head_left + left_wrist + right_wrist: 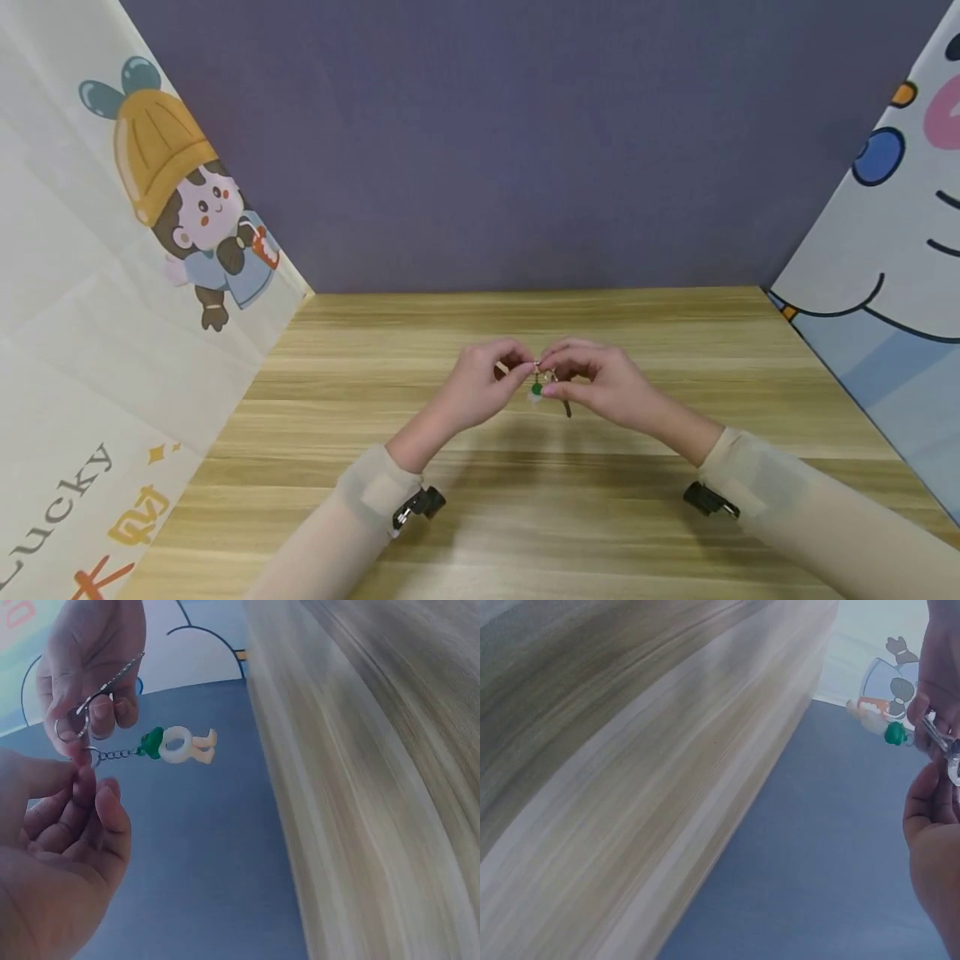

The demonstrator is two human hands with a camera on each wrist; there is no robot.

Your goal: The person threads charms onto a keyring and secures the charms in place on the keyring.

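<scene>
Both hands meet at the fingertips above the table. My left hand [483, 383] pinches the small metal ring of a keychain. From that ring hangs a short chain [118, 754] with a charm [177, 745], green at the top, then a white loop and two pale leg shapes. My right hand [603, 385] holds a key ring [63, 735] with a metal key [114, 681] on it, close against the keychain's ring. Fingertips partly hide where the two rings meet, so I cannot tell whether they are linked.
The wood-grain table [315, 500] lies beneath both hands. A grey-blue panel [525, 150] rises at the back. Printed cartoon sheets stand along the left side [67, 275] and the right side [885, 275].
</scene>
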